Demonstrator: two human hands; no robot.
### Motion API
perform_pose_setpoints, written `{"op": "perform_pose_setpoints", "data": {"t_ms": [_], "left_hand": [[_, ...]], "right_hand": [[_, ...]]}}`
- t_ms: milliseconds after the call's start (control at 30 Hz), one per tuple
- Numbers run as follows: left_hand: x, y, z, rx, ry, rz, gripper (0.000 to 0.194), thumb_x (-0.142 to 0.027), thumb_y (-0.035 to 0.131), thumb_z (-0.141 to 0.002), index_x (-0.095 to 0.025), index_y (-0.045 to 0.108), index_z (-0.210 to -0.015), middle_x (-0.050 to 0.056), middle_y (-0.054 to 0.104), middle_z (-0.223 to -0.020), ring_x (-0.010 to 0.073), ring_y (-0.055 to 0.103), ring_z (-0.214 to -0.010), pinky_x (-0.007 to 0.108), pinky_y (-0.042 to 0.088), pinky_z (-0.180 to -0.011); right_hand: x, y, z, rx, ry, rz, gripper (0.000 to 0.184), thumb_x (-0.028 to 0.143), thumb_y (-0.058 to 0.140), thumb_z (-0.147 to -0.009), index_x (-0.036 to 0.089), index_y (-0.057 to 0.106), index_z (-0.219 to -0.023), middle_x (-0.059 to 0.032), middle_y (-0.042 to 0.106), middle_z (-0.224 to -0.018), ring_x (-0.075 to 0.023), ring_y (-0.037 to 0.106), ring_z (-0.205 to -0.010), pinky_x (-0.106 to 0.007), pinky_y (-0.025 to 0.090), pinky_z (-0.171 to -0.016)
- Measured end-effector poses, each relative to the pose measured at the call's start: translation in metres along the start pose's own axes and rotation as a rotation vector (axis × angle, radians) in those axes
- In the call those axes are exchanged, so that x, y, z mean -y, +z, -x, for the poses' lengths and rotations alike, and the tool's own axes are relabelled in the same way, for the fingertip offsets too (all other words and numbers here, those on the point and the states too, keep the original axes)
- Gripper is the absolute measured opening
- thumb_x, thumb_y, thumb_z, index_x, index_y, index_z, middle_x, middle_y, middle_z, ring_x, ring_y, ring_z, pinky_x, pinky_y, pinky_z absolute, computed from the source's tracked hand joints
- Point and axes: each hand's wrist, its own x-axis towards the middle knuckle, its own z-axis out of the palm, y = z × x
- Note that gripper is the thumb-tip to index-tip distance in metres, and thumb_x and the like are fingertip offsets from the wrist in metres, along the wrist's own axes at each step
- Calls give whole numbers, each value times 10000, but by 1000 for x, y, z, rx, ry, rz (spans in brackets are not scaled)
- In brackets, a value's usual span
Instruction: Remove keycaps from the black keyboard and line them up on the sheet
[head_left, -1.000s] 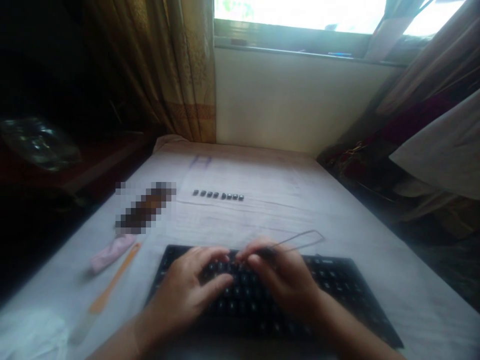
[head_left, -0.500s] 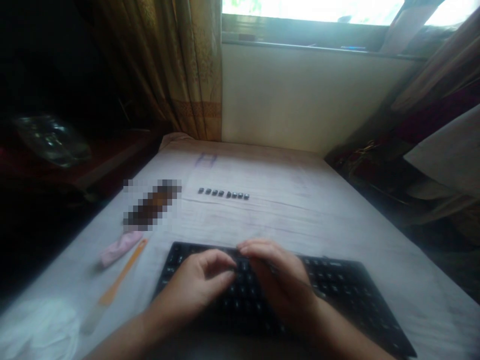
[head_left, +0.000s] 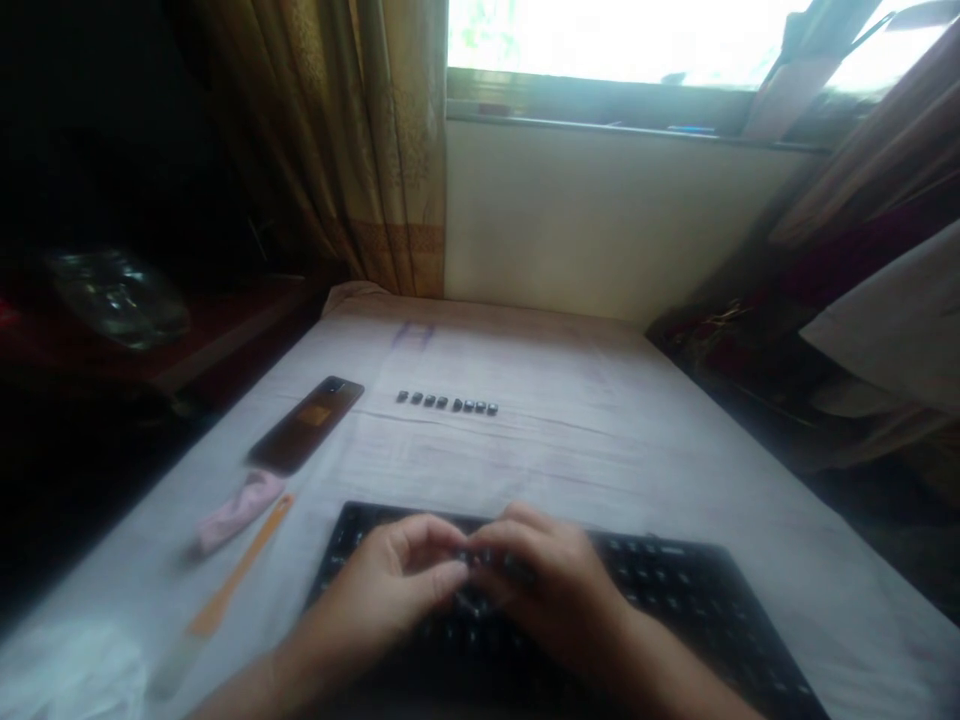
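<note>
Both hands meet over the left-middle part of a black keyboard (head_left: 675,590) lying on the cloth-covered surface. My left hand (head_left: 397,575) has thumb and forefinger pinched together at a small, blurred thing. Touching it from the other side, my right hand (head_left: 559,570) is closed, its fingers curled at the same spot. A dark part under the right fingers fits the wire keycap puller held there earlier; its loop is hidden now. Beyond the keyboard, several small black keycaps (head_left: 442,402) stand in a row.
To the left lie a dark phone (head_left: 307,425), a pink cloth roll (head_left: 238,512) and a brush with an orange handle (head_left: 240,570). Something white and crumpled (head_left: 75,655) is at the lower left corner. A curtain (head_left: 382,150) hangs behind; clothes (head_left: 892,300) hang at right.
My right hand has turned, so the puller's wire loop, sticking out to the right a second ago, no longer shows. The fingers of both hands have come together. The camera view has shifted slightly.
</note>
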Motion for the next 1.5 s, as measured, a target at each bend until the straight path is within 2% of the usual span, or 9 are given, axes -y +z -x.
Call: {"op": "perform_pose_setpoints", "data": {"t_ms": [167, 333, 433, 533, 667, 800, 967, 1200, 1500], "left_hand": [[-2, 0, 4, 5, 82, -93, 265, -341, 695, -734, -211, 684, -965, 20, 759, -893, 192, 690, -858, 305, 528, -803], [-13, -24, 3, -274, 311, -486, 344, -472, 626, -779, -264, 705, -1041, 44, 774, -956, 231, 714, -888, 343, 555, -828], [-10, -53, -10, -504, 518, -692, 290, -492, 598, -790, -272, 740, -916, 37, 775, -931, 235, 713, -883, 334, 557, -824], [-1, -82, -25, -628, 528, -752, 364, -553, 556, -789, -246, 745, -838, 40, 772, -828, 237, 720, -786, 319, 569, -740], [14, -104, -39, -658, 430, -725, 448, -598, 485, -796, -231, 739, -833, 25, 740, -686, 245, 724, -752, 316, 569, -677], [22, -109, -46, -642, 382, -660, 523, -656, 449, -785, -216, 731, -793, 46, 743, -705, 266, 723, -801, 345, 571, -706], [24, -110, -48, -625, 347, -662, 524, -664, 445, -795, -223, 720, -732, 59, 758, -781, 272, 717, -841, 355, 566, -739], [24, -109, -48, -642, 341, -657, 524, -658, 439, -790, -221, 727, -789, 44, 736, -706, 268, 715, -814, 361, 560, -735], [26, -112, -49, -635, 318, -674, 532, -672, 437, -774, -222, 720, -753, 63, 763, -776, 278, 721, -843, 371, 560, -750]], "right_hand": [[3, -3, -2, 23, 48, -12, 127, 123, 578, -769, 193, 671, -821, -24, 651, -712, -122, 609, -569, -203, 478, -524], [-19, -32, -19, -75, 141, -15, 98, 170, 613, -768, 201, 691, -818, -10, 656, -693, -130, 600, -602, -238, 478, -568], [-54, -53, -41, -79, 353, -19, 131, 272, 645, -776, 193, 720, -848, 8, 635, -651, -111, 532, -528, -233, 449, -521], [-94, -61, -64, -38, 635, 120, 184, 290, 650, -771, 170, 744, -874, -9, 669, -703, -113, 558, -568, -227, 444, -544], [-132, -51, -82, -3, 706, 196, 116, 202, 683, -723, 149, 757, -795, -22, 683, -668, -129, 591, -604, -220, 432, -561], [-148, -35, -90, 53, 727, 241, 133, 191, 691, -724, 167, 770, -828, -28, 711, -707, -138, 619, -640, -217, 423, -574], [-155, -25, -95, 107, 715, 300, 156, 191, 689, -731, 200, 775, -861, -34, 741, -789, -159, 650, -718, -227, 429, -618], [-159, -18, -94, 137, 696, 357, 174, 225, 683, -751, 222, 773, -901, -35, 751, -838, -182, 668, -772, -241, 447, -650], [-157, -17, -95, 132, 702, 364, 169, 220, 676, -766, 220, 769, -907, -45, 755, -868, -194, 677, -812, -248, 462, -700]]}}
